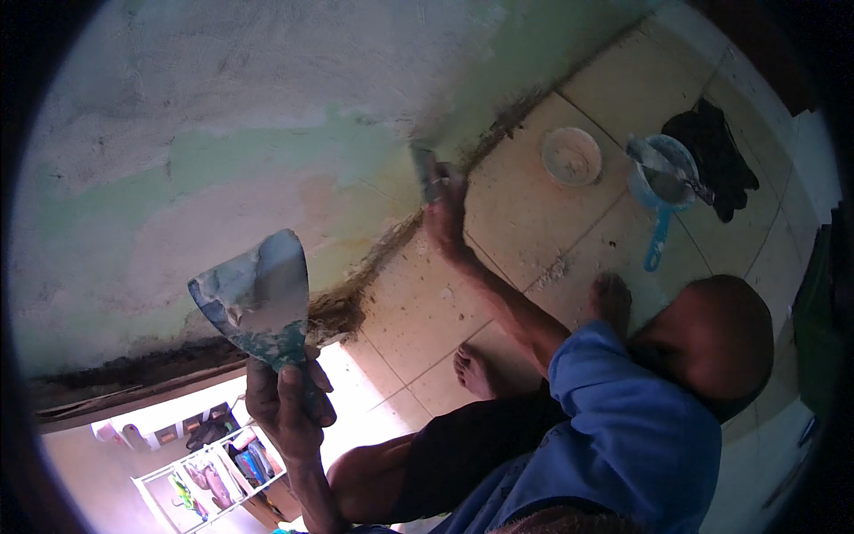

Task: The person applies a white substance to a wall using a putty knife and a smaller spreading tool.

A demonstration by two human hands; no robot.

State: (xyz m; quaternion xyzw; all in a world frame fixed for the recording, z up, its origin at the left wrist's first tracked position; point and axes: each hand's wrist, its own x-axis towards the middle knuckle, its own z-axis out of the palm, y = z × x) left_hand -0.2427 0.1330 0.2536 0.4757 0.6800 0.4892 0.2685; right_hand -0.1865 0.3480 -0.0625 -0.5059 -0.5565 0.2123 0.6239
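Note:
My left hand (289, 400) grips the handle of a wide putty knife (249, 285), raised blade-up at the left and smeared with pale paste. My right hand (445, 200) is closed on a second scraper (422, 169), its dull blade against the lower wall (267, 165), close above the dark, crumbly seam along the floor. The wall has patchy white and pale green paint with some rough areas. The right hand and its tool are slightly blurred.
On the tiled floor (587, 98) sit a pale bowl (571, 157), a blue dipper (656, 240) with a coated tool across it, and a dark cloth (725, 169). My bare feet and bent knees are below. A white rack (196, 463) with clothes stands beyond a bright opening at lower left.

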